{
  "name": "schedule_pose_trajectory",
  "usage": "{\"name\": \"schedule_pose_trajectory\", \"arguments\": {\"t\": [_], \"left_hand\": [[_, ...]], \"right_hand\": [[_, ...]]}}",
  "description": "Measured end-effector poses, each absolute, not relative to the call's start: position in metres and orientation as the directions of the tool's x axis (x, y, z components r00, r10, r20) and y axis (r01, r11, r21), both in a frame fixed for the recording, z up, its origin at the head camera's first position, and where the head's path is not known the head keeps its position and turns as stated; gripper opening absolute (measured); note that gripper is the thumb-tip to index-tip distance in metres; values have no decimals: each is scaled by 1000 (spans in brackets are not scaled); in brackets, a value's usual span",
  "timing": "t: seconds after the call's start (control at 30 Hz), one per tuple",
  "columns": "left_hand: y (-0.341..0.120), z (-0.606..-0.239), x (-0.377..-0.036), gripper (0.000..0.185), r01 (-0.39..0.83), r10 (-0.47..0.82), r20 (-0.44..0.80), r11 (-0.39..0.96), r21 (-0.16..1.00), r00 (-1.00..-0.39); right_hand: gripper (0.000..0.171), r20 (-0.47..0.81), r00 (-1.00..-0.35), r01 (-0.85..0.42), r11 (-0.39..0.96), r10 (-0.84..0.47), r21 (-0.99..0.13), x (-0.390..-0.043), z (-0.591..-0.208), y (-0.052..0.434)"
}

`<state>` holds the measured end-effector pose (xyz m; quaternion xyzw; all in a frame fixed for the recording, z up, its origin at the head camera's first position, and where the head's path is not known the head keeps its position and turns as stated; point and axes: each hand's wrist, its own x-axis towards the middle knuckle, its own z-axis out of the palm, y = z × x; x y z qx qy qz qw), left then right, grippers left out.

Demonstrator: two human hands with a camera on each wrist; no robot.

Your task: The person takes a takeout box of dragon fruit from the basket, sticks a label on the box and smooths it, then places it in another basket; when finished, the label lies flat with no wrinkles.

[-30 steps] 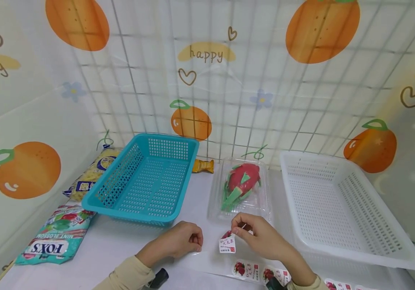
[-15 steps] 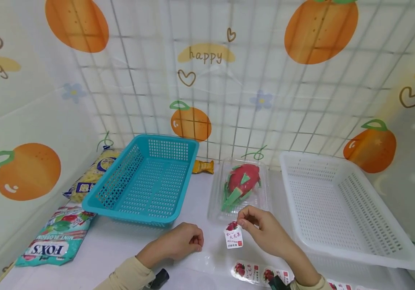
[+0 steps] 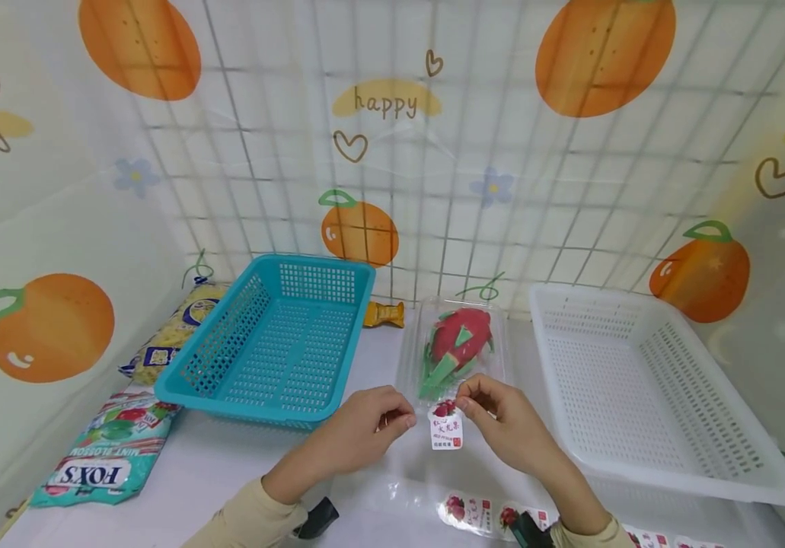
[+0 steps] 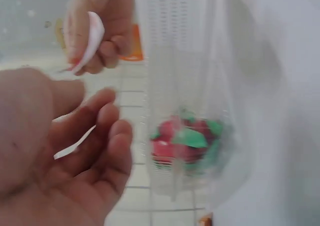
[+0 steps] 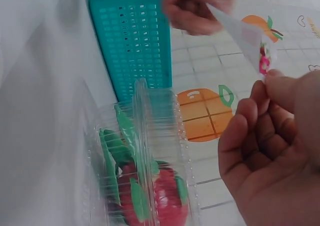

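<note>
Now right hand (image 3: 502,426) pinches one sticker (image 3: 446,427) by its top, long axis vertical; left hand (image 3: 365,426) loosely curled, empty; two baskets.

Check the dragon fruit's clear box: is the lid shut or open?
Shut. The clear box lies flat on the table with its lid down over the dragon fruit; the right wrist view shows the fruit enclosed inside.
</note>
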<state>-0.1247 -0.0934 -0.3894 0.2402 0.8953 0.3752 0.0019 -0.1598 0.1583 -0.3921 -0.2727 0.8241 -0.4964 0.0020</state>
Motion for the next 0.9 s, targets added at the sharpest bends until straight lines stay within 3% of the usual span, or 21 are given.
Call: {"name": "schedule_pose_trajectory", "arguments": {"t": [0.2, 0.67, 0.9], "left_hand": [[-85, -376, -124, 15, 438, 324, 299, 572, 694, -897], [-61, -362, -140, 6, 404, 257, 313, 538, 740, -914], [-58, -357, -148, 5, 391, 175, 353, 524, 757, -919]], "right_hand": [[7, 269, -856, -443, 355, -442, -823, -159, -391, 155], [4, 281, -890, -408, 353, -358, -842, -158, -393, 150], [17, 205, -914, -362, 476, -350, -801, -159, -393, 144]]}}
